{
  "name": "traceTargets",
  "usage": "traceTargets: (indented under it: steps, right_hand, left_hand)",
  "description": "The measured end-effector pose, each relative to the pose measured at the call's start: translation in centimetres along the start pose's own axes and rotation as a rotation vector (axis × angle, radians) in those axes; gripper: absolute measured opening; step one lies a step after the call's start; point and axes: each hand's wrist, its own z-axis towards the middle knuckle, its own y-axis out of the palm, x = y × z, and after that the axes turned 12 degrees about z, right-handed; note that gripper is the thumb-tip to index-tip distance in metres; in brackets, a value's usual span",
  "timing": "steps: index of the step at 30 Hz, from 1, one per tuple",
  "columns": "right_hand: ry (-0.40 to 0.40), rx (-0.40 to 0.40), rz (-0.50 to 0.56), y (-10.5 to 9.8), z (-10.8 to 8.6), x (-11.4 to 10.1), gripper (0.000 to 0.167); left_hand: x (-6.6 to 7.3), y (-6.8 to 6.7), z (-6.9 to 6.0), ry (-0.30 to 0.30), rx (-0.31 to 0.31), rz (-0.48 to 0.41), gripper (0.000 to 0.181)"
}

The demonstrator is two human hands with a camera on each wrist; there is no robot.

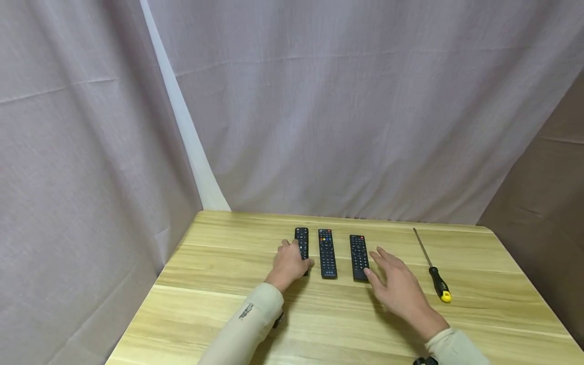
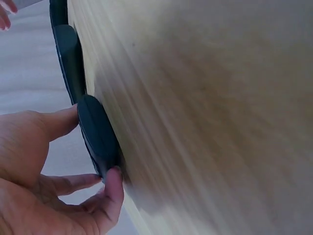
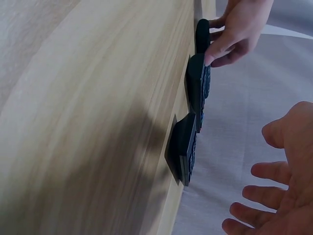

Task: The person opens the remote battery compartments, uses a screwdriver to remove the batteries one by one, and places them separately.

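Note:
Three black remote controls lie in a row on the wooden table. My left hand (image 1: 289,263) is over the leftmost remote control (image 1: 301,235) and hides part of it. In the left wrist view, thumb and fingers grip that remote control (image 2: 99,132) by its two sides. The middle remote control (image 1: 327,253), with coloured buttons near its top, lies just to the right. My right hand (image 1: 398,286) hovers by the right edge of the rightmost remote control (image 1: 359,257). The right wrist view shows this hand (image 3: 279,191) with fingers spread, apart from the remote control (image 3: 182,149).
A screwdriver (image 1: 439,284) with a black and yellow handle lies at the right, its shaft pointing to the back. Grey curtains (image 1: 319,126) hang behind and beside the wooden table (image 1: 205,304). A pale gap (image 1: 182,111) shows between curtains at the back left.

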Motion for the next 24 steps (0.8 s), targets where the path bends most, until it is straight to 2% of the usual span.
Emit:
traceTargets:
  steps: [9, 17, 22, 24]
  right_hand:
    - [-0.028, 0.037, 0.002, 0.13, -0.18, 0.20, 0.053]
    - [-0.081, 0.101, 0.017, 0.15, -0.26, 0.43, 0.047]
    - [-0.059, 0.129, 0.017, 0.04, -0.32, 0.64, 0.045]
    - [-0.042, 0.131, 0.018, -0.01, -0.36, 0.72, 0.044]
  left_hand:
    - [0.66, 0.23, 0.73, -0.009, -0.028, 0.064, 0.088]
    - [0.69, 0.43, 1.01, -0.017, -0.046, 0.065, 0.088]
    - [0.68, 0.21, 1.04, -0.012, -0.062, 0.065, 0.085]
    - [0.65, 0.07, 1.02, -0.008, -0.068, 0.061, 0.079]
